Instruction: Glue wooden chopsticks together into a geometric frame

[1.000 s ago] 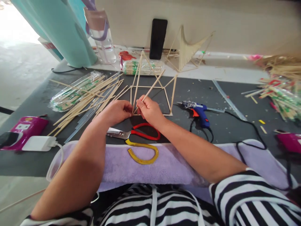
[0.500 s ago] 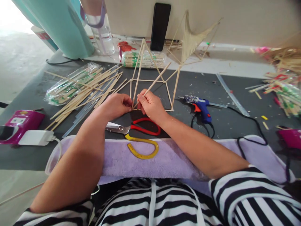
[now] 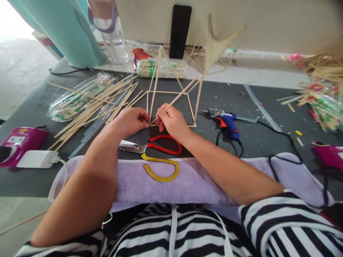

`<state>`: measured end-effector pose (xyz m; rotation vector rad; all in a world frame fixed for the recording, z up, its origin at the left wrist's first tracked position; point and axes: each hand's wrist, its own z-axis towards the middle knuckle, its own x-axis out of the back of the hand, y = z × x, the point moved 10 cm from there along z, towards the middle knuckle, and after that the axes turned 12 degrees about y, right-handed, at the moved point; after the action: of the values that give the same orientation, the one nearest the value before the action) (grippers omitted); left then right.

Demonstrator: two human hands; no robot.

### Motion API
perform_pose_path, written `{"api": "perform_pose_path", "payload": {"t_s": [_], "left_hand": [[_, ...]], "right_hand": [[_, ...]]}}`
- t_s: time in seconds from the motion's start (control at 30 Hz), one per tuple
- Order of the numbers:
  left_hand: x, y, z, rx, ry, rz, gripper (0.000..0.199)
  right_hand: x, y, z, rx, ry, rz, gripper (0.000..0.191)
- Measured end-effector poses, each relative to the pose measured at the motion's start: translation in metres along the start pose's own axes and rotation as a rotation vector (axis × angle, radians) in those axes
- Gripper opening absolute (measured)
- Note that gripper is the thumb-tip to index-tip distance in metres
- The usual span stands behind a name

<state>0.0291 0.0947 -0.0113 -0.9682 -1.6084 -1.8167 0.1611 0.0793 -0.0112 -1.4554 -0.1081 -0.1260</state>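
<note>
A thin wooden stick [image 3: 177, 98] is held slantwise in the closed grip of the right hand [image 3: 173, 121], its lower end at the near left corner of an open wooden frame [image 3: 198, 100] on a grey bench [image 3: 257, 142]. That corner is pinched by the left hand [image 3: 131, 120]. Scissors [image 3: 144, 148] are laid in front, partly over a lilac towel [image 3: 160, 192].
</note>
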Motion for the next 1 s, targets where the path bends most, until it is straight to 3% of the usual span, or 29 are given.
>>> {"api": "perform_pose_path", "payload": {"t_s": [0.23,0.77,1.0], "left_hand": [[0.0021,0.0075,-0.0011,-0.027,0.027,0.026,0.014],[-0.0025,0.0001,0.0024,-0.041,-0.015,-0.03,0.017],[0.0014,0.0078,-0.0019,0.011,0.02,0.024,0.014]], "right_hand": [[0.0014,0.0006,0.0,0.03,0.021,-0.005,0.024],[0.0024,0.0013,0.001,0.088,0.025,-0.019,0.028],[0.0009,0.0008,0.0009,0.082,0.012,0.0,0.03]]}}
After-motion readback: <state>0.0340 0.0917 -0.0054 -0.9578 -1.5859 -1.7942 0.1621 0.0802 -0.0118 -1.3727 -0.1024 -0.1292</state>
